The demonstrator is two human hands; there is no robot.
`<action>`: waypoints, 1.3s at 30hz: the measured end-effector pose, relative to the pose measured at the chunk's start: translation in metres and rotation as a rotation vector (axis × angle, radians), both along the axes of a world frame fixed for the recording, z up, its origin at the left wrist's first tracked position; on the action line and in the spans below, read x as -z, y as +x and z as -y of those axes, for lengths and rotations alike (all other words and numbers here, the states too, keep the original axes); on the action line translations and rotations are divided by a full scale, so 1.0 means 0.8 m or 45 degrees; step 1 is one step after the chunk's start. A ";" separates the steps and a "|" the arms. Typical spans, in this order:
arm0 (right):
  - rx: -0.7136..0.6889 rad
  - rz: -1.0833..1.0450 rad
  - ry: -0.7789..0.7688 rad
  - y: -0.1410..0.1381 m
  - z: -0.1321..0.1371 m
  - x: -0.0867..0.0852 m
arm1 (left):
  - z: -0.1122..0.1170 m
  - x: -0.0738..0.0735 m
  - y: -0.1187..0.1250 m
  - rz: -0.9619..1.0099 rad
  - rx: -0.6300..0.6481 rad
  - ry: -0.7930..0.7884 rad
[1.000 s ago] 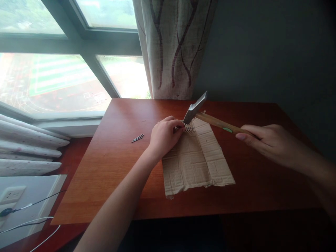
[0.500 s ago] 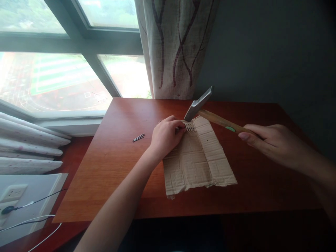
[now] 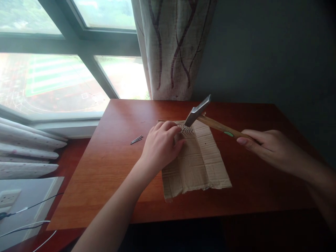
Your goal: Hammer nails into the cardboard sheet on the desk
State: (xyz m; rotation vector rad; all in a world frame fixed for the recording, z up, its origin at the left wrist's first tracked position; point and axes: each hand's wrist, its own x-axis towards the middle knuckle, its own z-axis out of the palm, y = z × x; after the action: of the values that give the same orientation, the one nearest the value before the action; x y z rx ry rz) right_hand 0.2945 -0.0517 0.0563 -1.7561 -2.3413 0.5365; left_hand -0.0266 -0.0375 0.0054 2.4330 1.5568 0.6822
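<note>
My right hand (image 3: pixel 265 141) grips the wooden handle of a hammer (image 3: pixel 217 125) that carries a small green label. Its metal head slants over the far end of a creased cardboard sheet (image 3: pixel 193 168), the lower end close to a cluster of nails (image 3: pixel 188 130) there. Beside that cluster, on the left, my left hand (image 3: pixel 161 144) rests on the cardboard, thumb and index finger apart, with nothing seen between them. Its other fingers are curved and their tips partly hidden. Several loose nails (image 3: pixel 136 139) lie on the table to the left.
The reddish-brown table (image 3: pixel 110 164) stands against a dark wall (image 3: pixel 257 52). A window (image 3: pixel 52 77) and a patterned curtain (image 3: pixel 175 52) are behind it. At lower left are a socket (image 3: pixel 9 198) and cables (image 3: pixel 39 201).
My left thumb and index finger have come apart from their pinch by the nails, and the hand has drawn back slightly. The hammer head has lowered a little in view. The view has shifted slightly.
</note>
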 end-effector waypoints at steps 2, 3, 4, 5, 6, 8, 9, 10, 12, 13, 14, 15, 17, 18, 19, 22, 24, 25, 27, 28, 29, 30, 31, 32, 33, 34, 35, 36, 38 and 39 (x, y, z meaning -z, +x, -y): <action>0.023 0.002 -0.006 0.005 0.002 0.002 | 0.010 0.000 0.000 -0.034 0.000 -0.011; 0.033 0.003 -0.013 0.007 0.003 0.003 | 0.014 0.000 0.001 -0.044 -0.011 -0.016; 0.042 0.004 -0.022 0.008 0.004 0.003 | 0.017 0.002 0.002 -0.047 -0.023 -0.017; 0.045 0.005 -0.029 0.008 0.004 0.003 | 0.019 0.004 0.003 -0.045 -0.034 -0.014; 0.046 0.008 -0.033 0.007 0.005 0.002 | 0.020 0.006 0.004 -0.036 -0.046 -0.007; 0.043 0.018 -0.035 0.004 0.005 -0.001 | 0.022 0.010 0.006 -0.015 -0.057 0.008; 0.038 0.021 -0.035 0.002 0.005 -0.002 | 0.023 0.013 0.006 -0.003 -0.058 0.015; 0.032 0.023 -0.034 0.000 0.005 -0.004 | 0.023 0.014 0.006 0.008 -0.058 0.020; 0.026 0.017 -0.027 -0.003 0.006 -0.005 | 0.024 0.017 0.005 0.025 -0.058 0.024; 0.023 0.013 -0.021 -0.004 0.007 -0.005 | 0.024 0.018 0.005 0.029 -0.059 0.023; 0.022 0.009 -0.012 -0.005 0.007 -0.004 | 0.024 0.018 0.005 0.031 -0.060 0.022; 0.020 0.004 -0.007 -0.007 0.008 -0.003 | 0.025 0.018 0.004 0.030 -0.059 0.020; 0.020 0.002 -0.010 -0.008 0.009 0.000 | 0.024 0.017 0.004 0.031 -0.052 0.018; 0.020 0.007 -0.020 -0.009 0.009 0.001 | 0.024 0.017 0.004 0.032 -0.049 0.017; 0.018 0.013 -0.033 -0.010 0.009 0.002 | 0.024 0.016 0.004 0.032 -0.049 0.017; 0.011 0.028 -0.050 -0.009 0.007 0.003 | 0.024 0.016 0.005 0.034 -0.059 0.022; 0.013 0.027 -0.037 -0.007 0.006 0.003 | 0.025 0.016 0.005 0.035 -0.058 0.022; 0.018 0.025 -0.033 -0.006 0.005 0.002 | 0.025 0.017 0.005 0.038 -0.056 0.021; 0.025 0.033 -0.043 -0.004 0.004 0.002 | 0.025 0.018 0.004 0.041 -0.051 0.020; 0.023 0.044 -0.057 -0.003 0.004 0.002 | 0.025 0.018 0.004 0.042 -0.050 0.019; 0.021 0.057 -0.071 -0.003 0.004 0.003 | 0.025 0.018 0.004 0.041 -0.049 0.018; 0.021 0.070 -0.081 -0.002 0.004 0.003 | 0.024 0.019 0.004 0.040 -0.048 0.017; 0.023 0.078 -0.086 -0.002 0.004 0.004 | 0.024 0.019 0.004 0.039 -0.048 0.016; 0.026 0.080 -0.086 -0.001 0.005 0.004 | 0.024 0.019 0.004 0.040 -0.049 0.016; 0.032 0.075 -0.080 -0.002 0.005 0.004 | 0.024 0.019 0.004 0.041 -0.050 0.015; 0.039 0.069 -0.070 -0.002 0.005 0.004 | 0.024 0.019 0.004 0.044 -0.050 0.015; 0.043 0.064 -0.061 -0.002 0.005 0.004 | 0.024 0.019 0.004 0.046 -0.050 0.014; 0.043 0.063 -0.058 -0.003 0.004 0.004 | 0.024 0.019 0.004 0.049 -0.048 0.012; 0.033 0.072 -0.062 -0.004 0.004 0.004 | 0.024 0.019 0.004 0.053 -0.049 0.012; 0.023 0.080 -0.068 -0.005 0.003 0.005 | 0.024 0.019 0.004 0.053 -0.051 0.013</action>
State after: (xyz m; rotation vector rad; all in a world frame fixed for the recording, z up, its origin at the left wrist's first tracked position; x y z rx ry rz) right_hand 0.2907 -0.0543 0.0525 -1.8414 -2.3718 0.5540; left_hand -0.0236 -0.0565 -0.0098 2.3851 1.5938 0.7446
